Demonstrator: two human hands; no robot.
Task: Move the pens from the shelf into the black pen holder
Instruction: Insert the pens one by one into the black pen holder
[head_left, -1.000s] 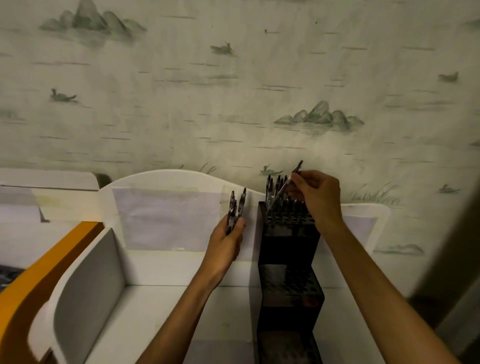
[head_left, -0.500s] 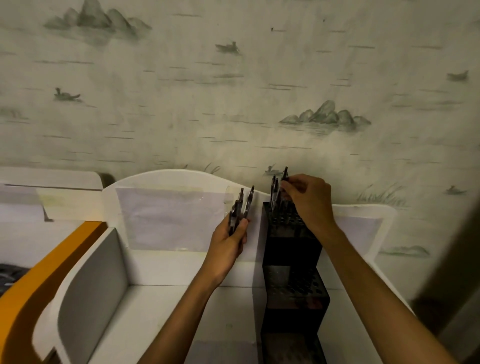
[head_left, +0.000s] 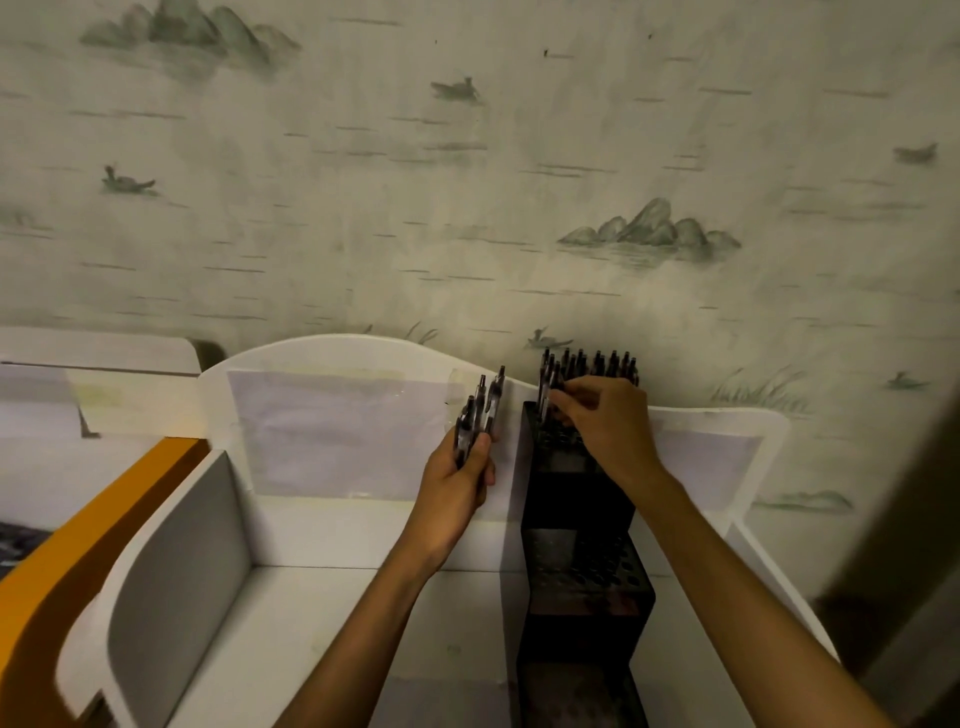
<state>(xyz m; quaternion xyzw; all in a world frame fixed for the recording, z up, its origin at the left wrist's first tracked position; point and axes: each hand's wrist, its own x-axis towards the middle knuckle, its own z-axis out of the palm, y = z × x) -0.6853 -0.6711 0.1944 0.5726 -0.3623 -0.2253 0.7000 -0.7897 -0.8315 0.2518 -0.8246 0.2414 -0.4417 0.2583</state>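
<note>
The left hand grips a small bunch of pens, fingers and thumb curled round the barrels, the clicker ends sticking up and fanned slightly above the thumb. The right hand reaches over the top tier of the black pen holder, fingertips bent down and pinching a pen at the holder's front-left corner; the pen stands nearly upright w/ its lower end in or at a slot (can't tell how far in, the fingers cover it). Behind and to the right of that hand a row of pens already in the holder stands upright, only their dark tops showing above the knuckles.

The holder is stepped: top tier under the right hand, a lower perforated tier nearer the person, betw. the two forearms, and a third step at the bottom edge of view. It sits just right of the left hand, close but apart from the held bunch.

Both hands work inside a white shelf w/ a wavy back panel; pale paper sheets are taped to that panel, left of the left hand and again past the right wrist. Further left is a grey divider wall, then an orange edge. Above everything, wallpaper w/ faint mountains, ducks and reeds.
</note>
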